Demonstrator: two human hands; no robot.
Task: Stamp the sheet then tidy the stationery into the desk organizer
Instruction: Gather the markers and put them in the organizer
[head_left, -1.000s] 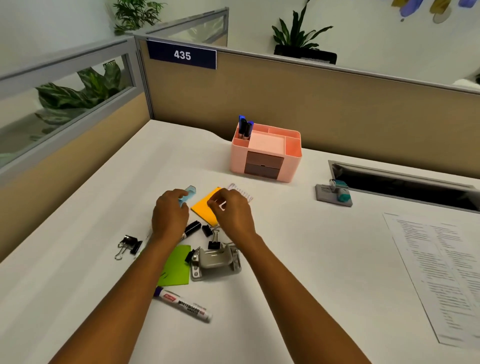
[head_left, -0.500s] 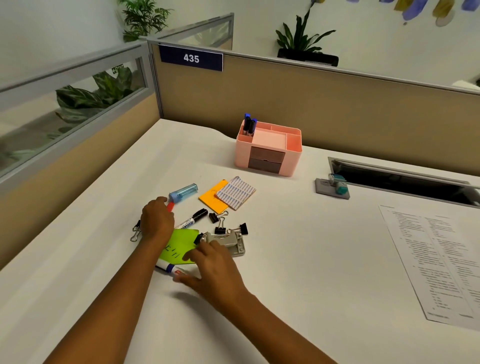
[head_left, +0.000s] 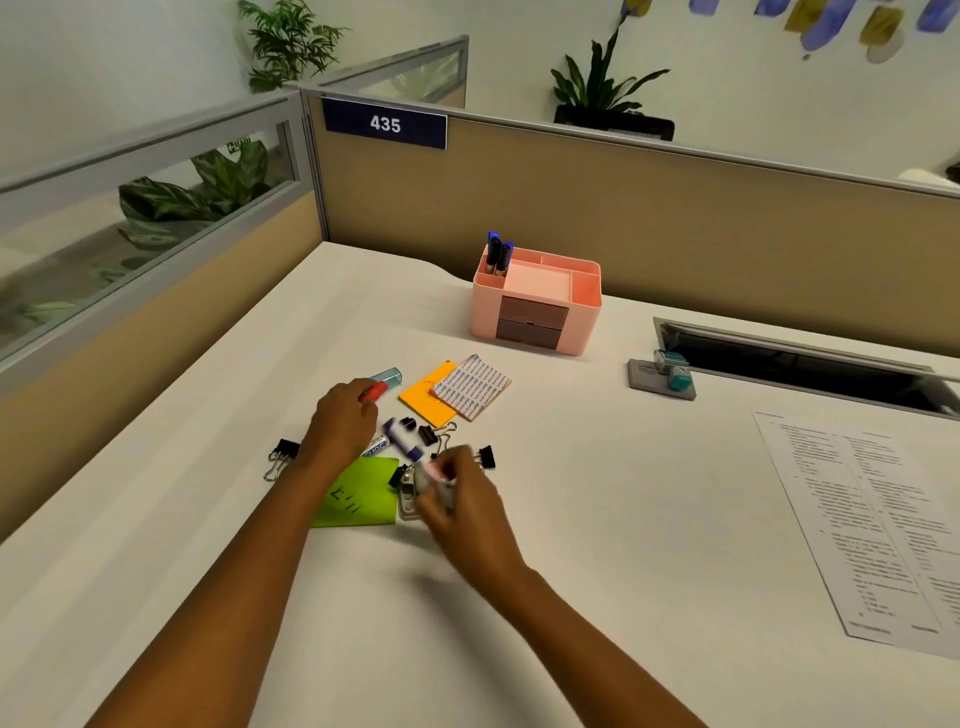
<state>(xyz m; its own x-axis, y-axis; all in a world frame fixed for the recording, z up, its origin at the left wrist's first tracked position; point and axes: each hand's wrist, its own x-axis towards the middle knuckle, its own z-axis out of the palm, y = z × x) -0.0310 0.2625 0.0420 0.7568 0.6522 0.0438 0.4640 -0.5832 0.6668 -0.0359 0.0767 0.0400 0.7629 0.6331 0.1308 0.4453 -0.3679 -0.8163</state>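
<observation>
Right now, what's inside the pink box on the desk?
Two blue-capped pens stand upright in the back left corner slot of the pink box. The other top slots look empty. Its two brown drawers are shut, so their insides are hidden.

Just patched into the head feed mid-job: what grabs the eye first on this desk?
The pink desk organizer stands out at the back by the partition, two blue-capped pens upright in its left rear slot. In front of it lies a bright scatter: an orange sticky pad, a green note and black binder clips, with both hands in the middle, the right hand lifting a blurred whiteboard marker. A printed sheet lies far right.
</observation>
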